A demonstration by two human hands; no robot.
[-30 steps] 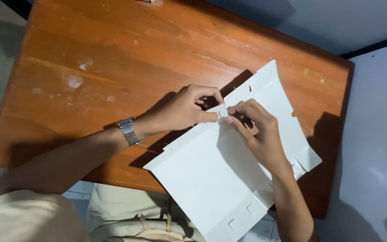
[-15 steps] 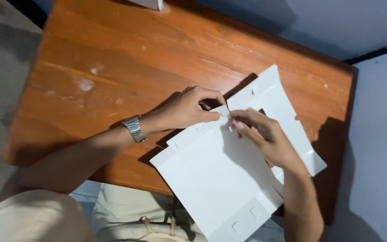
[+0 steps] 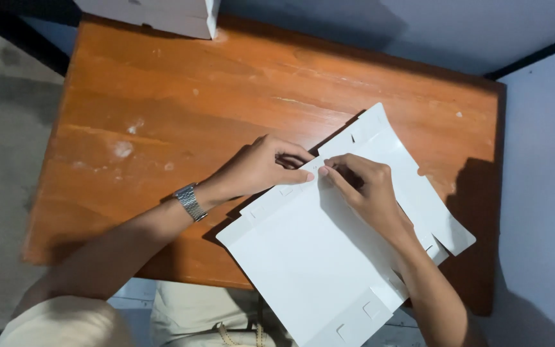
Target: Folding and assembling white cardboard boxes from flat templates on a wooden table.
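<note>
Here both hands' fingers [image 3: 304, 175] pinch the white cardboard sheet's [image 3: 303, 257] upper edge.

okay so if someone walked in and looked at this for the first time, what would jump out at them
A big white die-cut cardboard sheet lies slanted across the near right part of the orange-brown wooden table, hanging over its near edge. The left hand, a metal wristwatch on its wrist, and the right hand meet at the sheet's far edge, fingertips pinching it. A white box sits at the far edge.
</note>
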